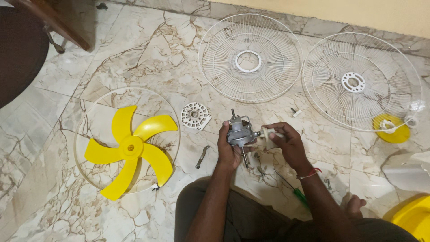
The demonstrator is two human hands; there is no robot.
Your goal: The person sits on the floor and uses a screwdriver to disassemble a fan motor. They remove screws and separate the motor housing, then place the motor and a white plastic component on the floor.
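Looking down from my head: my left hand (pixel 229 150) is wrapped around the grey fan motor (pixel 239 132), held just above the marble floor (pixel 148 54). My right hand (pixel 286 142) pinches a small cream part (pixel 268 133) against the motor's side. Left of my grip lies the yellow fan blade (pixel 130 150); beyond it, two white wire guards (pixel 251 58).

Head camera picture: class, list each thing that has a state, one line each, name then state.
Fan motor: loose, held in both hands.
Left hand: gripping the motor.
Right hand: gripping a white part.
Yellow fan blade: detached, flat on floor.
Two wire guards: removed, lying flat.
Screwdriver: lying unused.
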